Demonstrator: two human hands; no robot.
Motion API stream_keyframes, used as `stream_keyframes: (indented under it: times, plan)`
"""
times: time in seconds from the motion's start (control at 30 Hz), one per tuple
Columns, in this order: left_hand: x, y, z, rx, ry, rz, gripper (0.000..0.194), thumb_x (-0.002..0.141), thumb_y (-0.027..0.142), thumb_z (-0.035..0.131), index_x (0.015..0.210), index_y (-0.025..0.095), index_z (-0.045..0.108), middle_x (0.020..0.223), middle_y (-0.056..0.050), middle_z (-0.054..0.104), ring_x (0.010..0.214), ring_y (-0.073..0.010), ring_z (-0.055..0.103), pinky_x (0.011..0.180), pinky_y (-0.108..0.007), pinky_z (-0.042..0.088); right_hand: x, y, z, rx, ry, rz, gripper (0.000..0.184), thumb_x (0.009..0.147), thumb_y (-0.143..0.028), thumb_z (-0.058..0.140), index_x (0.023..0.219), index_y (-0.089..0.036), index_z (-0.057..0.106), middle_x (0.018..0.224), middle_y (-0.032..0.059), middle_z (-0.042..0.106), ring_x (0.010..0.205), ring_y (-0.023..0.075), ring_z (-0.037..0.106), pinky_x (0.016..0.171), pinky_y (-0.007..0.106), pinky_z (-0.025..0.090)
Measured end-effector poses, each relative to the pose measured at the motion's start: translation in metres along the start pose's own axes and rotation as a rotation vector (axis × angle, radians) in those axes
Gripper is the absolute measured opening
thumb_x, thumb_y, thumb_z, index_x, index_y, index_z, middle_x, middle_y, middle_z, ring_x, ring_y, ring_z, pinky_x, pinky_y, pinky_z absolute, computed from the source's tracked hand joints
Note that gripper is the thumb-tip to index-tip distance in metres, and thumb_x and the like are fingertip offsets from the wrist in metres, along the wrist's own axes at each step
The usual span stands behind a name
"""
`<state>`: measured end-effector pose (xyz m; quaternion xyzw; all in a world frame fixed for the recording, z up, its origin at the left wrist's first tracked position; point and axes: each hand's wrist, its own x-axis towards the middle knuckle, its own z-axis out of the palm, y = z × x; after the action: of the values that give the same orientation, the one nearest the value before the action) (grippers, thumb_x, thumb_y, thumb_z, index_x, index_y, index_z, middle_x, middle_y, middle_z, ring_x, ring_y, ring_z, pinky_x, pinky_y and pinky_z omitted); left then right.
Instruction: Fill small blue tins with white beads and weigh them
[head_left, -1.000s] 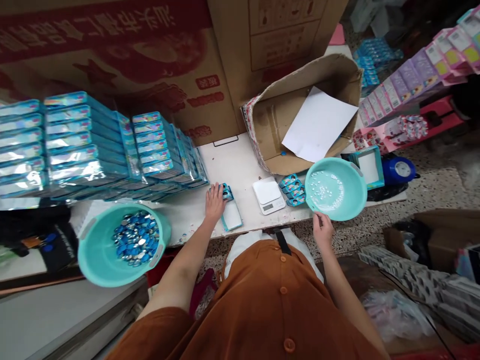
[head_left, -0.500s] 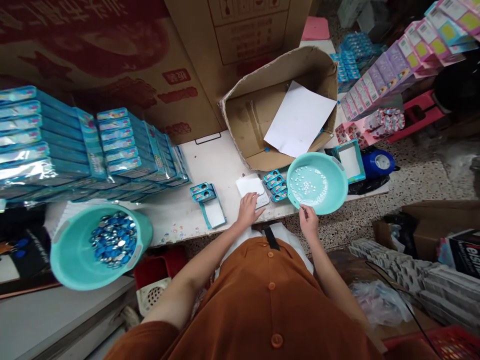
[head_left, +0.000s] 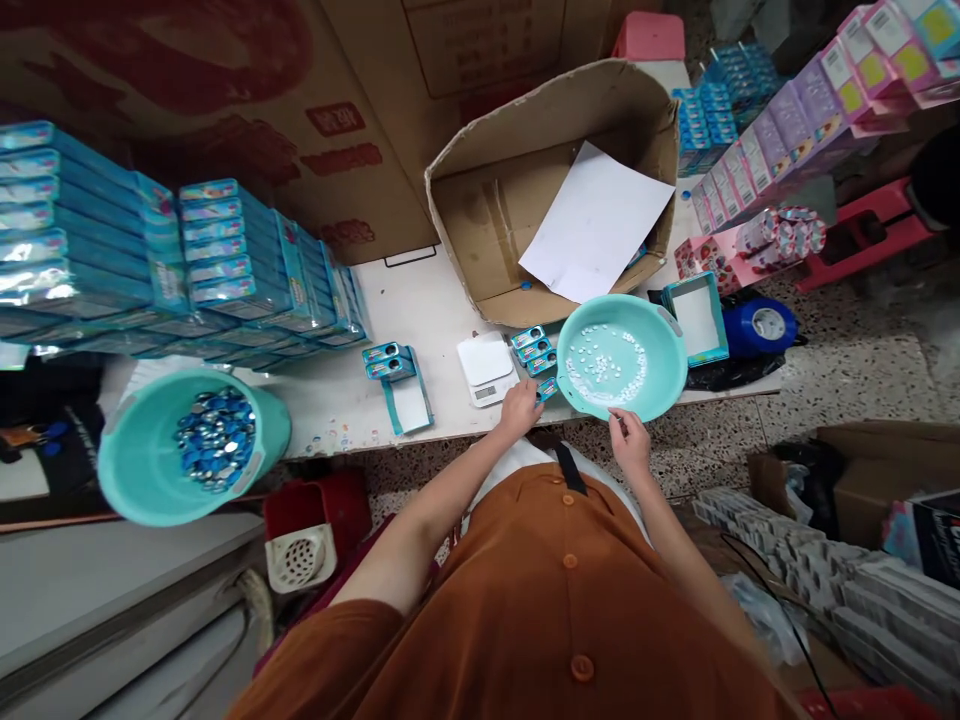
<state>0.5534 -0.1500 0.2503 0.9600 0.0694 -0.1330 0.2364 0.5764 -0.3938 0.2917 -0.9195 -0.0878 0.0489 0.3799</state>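
At the left of the frame, many blue foil boxes (head_left: 97, 230) lie in stacks on a white table (head_left: 322, 430). Below them, at lower left, a teal basin (head_left: 120, 480) stands at the table edge and holds many blue and silver gems (head_left: 216, 438). Under the table there is a red crate (head_left: 319, 510) with a white drain piece (head_left: 300, 558) in it.

On the table, right of the stacks, two small blue packs (head_left: 388, 362) lie on an open white tray (head_left: 409, 405), and just beside it is a white digital scale (head_left: 486, 368). The person's left hand (head_left: 519, 410) is at the table's front edge, next to a short row of small blue packs (head_left: 534, 350). Its fingers (head_left: 529, 392) are close together and their tips reach the lowest pack, but I cannot tell if they pinch it.

Behind this row stands an open cardboard box (head_left: 480, 200) with a white paper sheet (head_left: 596, 225) inside. To the right, a second teal basin (head_left: 600, 308) with white beads (head_left: 604, 365) rests tilted on the table edge. The right hand (head_left: 630, 442) is under its lower rim, and the fingers (head_left: 619, 420) are a little apart and touch the rim. Farther right are an open teal box (head_left: 697, 318) and a blue tape roll (head_left: 761, 328).
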Motion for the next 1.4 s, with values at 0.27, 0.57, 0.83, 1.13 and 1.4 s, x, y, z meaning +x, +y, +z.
stream_keyframes:
  times: [0.27, 0.57, 0.83, 1.13, 1.4]
  plan:
    - [-0.074, 0.009, -0.012, -0.337, 0.209, -0.326, 0.022, 0.079, 0.035, 0.059, 0.095, 0.021, 0.052, 0.095, -0.005, 0.057, 0.087, -0.0186, 0.058, 0.075, -0.03, 0.045, 0.031, -0.009, 0.009, 0.055, -0.253, -0.17, 0.027, 0.091, -0.031, 0.042, 0.102, -0.02, 0.064, 0.098, 0.0089, 0.065, 0.09, 0.0213, 0.06, 0.081, 0.035, 0.049]
    - [-0.079, 0.04, -0.039, -1.242, 0.469, -0.836, 0.037, 0.066, 0.035, 0.068, 0.079, 0.022, 0.036, 0.065, 0.008, 0.047, 0.05, -0.0095, 0.053, 0.052, -0.026, 0.049, 0.036, -0.065, 0.065, -0.038, -0.656, -0.628, 0.081, 0.069, -0.031, 0.073, 0.141, -0.02, 0.036, 0.14, 0.0149, 0.043, 0.127, 0.0309, 0.042, 0.105, 0.05, 0.036]
    - [-0.096, 0.033, -0.057, -0.827, 0.391, -0.639, 0.039, 0.076, 0.052, 0.061, 0.091, 0.018, 0.05, 0.071, 0.0, 0.055, 0.062, -0.015, 0.058, 0.06, -0.031, 0.052, 0.049, -0.068, 0.093, 0.16, -0.668, -0.586, 0.064, 0.074, -0.01, 0.057, 0.136, -0.018, 0.045, 0.135, 0.0125, 0.052, 0.125, 0.0251, 0.048, 0.106, 0.043, 0.039]
    - [-0.086, -0.021, -0.081, -0.206, 0.174, 0.039, 0.045, 0.077, 0.027, 0.066, 0.12, 0.024, 0.052, 0.117, -0.008, 0.06, 0.109, -0.0243, 0.055, 0.094, -0.04, 0.045, 0.051, -0.064, 0.08, 0.422, -0.782, -0.481, 0.047, 0.079, -0.024, 0.064, 0.126, -0.024, 0.056, 0.125, 0.0063, 0.061, 0.116, 0.0222, 0.056, 0.101, 0.041, 0.042]
    - [-0.041, -0.068, -0.07, -0.142, 0.338, -0.276, 0.03, 0.08, 0.037, 0.062, 0.104, 0.019, 0.055, 0.097, -0.008, 0.063, 0.092, -0.0231, 0.06, 0.079, -0.033, 0.047, 0.072, -0.038, 0.042, 0.181, -0.333, -0.292, 0.048, 0.085, -0.037, 0.057, 0.131, -0.023, 0.05, 0.115, 0.0093, 0.063, 0.109, 0.0257, 0.056, 0.096, 0.044, 0.044]
